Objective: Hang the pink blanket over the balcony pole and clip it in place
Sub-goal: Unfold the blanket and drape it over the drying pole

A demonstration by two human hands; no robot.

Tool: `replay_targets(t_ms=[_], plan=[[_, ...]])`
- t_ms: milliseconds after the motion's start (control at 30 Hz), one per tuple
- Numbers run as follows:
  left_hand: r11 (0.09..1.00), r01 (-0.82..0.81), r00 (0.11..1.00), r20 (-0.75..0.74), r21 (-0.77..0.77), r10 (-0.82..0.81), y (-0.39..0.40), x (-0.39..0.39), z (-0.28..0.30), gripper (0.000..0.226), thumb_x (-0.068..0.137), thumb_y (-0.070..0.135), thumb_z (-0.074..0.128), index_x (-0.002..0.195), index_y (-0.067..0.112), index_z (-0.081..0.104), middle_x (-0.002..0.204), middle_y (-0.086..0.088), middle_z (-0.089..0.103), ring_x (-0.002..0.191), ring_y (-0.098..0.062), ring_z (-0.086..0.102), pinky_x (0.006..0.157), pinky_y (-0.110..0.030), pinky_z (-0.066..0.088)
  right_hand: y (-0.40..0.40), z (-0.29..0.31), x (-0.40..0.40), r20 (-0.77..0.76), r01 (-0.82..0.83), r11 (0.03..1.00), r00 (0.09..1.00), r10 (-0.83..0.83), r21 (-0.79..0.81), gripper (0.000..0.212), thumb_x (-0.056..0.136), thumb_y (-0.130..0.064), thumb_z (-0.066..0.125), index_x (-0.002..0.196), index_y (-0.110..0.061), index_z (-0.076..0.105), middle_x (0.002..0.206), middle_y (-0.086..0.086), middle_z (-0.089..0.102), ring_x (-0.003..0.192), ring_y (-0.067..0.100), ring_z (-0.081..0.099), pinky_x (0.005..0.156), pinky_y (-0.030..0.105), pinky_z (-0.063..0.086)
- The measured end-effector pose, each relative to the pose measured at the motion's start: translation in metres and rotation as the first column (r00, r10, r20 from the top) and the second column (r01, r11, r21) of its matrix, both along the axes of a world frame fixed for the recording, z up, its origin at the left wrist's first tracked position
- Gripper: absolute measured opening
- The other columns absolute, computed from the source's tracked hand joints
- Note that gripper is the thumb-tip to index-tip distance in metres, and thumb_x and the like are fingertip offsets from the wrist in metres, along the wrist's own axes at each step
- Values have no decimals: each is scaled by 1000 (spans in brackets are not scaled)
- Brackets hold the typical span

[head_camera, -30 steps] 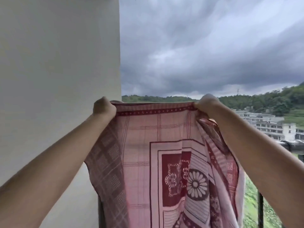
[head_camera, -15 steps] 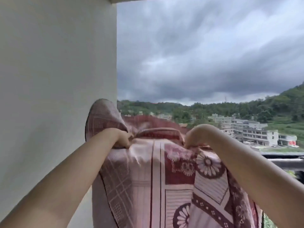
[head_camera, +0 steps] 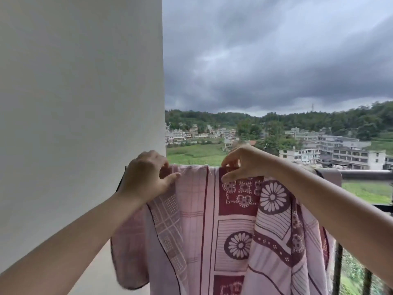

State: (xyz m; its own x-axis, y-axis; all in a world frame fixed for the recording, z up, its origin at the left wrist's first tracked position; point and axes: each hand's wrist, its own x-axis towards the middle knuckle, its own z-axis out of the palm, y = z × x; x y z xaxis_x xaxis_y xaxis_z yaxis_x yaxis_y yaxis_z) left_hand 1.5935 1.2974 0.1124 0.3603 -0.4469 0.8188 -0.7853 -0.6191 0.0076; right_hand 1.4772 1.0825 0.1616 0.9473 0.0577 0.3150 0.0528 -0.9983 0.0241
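The pink blanket [head_camera: 212, 226], patterned with dark red squares and white flowers, hangs draped over the balcony pole [head_camera: 365, 174], which shows bare only at the right. My left hand [head_camera: 146, 177] pinches the blanket's top fold at the left, next to the wall. My right hand [head_camera: 244, 161] pinches the top fold near the middle, thumb below and fingers above. No clip shows in this view.
A white wall [head_camera: 80, 113] fills the left half, close to my left hand. Dark vertical railing bars [head_camera: 338, 269] stand at the lower right. Beyond the pole lie green fields, buildings and a grey cloudy sky.
The blanket, held up spread a second ago, came down over the pole. Both hands dropped to the top fold and now pinch it there.
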Motion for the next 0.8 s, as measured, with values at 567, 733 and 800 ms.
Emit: replay_targets(t_ms=[567, 733, 800], plan=[[912, -165, 912, -411, -376, -5, -4, -42, -77, 17, 90, 3, 46, 82, -8, 56, 91, -37, 63, 86, -47, 58, 62, -33, 28, -38, -55, -48, 580, 65, 904, 785, 215, -422, 18, 66, -13, 73, 54, -2, 65, 55, 6, 60, 55, 24, 59, 48, 29, 56], [837, -287, 907, -413, -466, 81, 30, -20, -42, 27, 93, 13, 45, 90, -10, 58, 95, -36, 61, 90, -45, 56, 68, -39, 35, -32, -44, -53, 601, 152, 949, 798, 47, -277, 22, 77, -4, 67, 57, 1, 59, 55, 7, 60, 55, 24, 60, 53, 32, 56], [821, -301, 917, -383, -486, 110, 34, -13, -23, 23, 91, 7, 45, 97, -11, 58, 99, -36, 61, 94, -45, 55, 75, -41, 39, -37, -25, -50, 598, 334, 923, 785, -162, -190, 30, 89, -2, 49, 59, -2, 49, 57, 4, 53, 58, 19, 53, 48, 24, 44]])
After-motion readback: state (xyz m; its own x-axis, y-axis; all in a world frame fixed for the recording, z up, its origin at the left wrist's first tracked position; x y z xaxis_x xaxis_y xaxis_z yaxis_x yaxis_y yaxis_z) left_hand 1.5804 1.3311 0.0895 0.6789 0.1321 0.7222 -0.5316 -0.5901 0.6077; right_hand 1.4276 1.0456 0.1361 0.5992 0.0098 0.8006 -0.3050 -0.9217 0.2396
